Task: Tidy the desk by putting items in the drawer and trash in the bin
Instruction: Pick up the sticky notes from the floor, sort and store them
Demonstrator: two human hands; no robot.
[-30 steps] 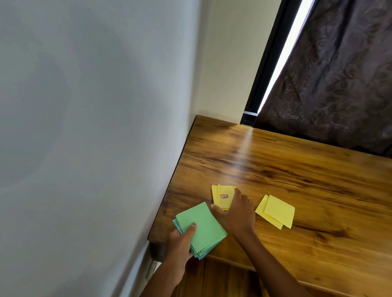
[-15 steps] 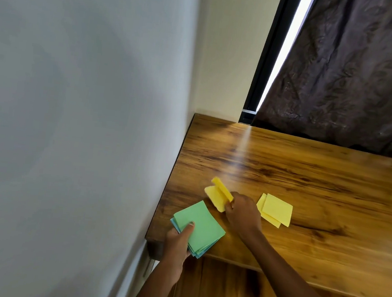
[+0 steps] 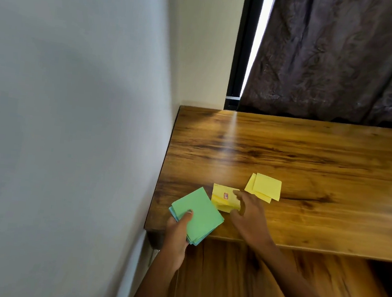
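Observation:
My left hand grips a stack of green and blue paper squares at the desk's front left corner, thumb on top. Just right of it, my right hand pinches a small wad of yellow notes with a red mark on its top sheet, fingers above and thumb below, a little off the wooden desk. A second small pile of yellow notes lies flat on the desk behind my right hand, apart from it.
A grey wall runs along the desk's left edge. A dark curtain and a window frame stand behind the desk. Wooden flooring or panel shows below the front edge.
My right hand has lifted the marked yellow notes from the desk and brought them toward the green stack. The left hand kept hold of its stack.

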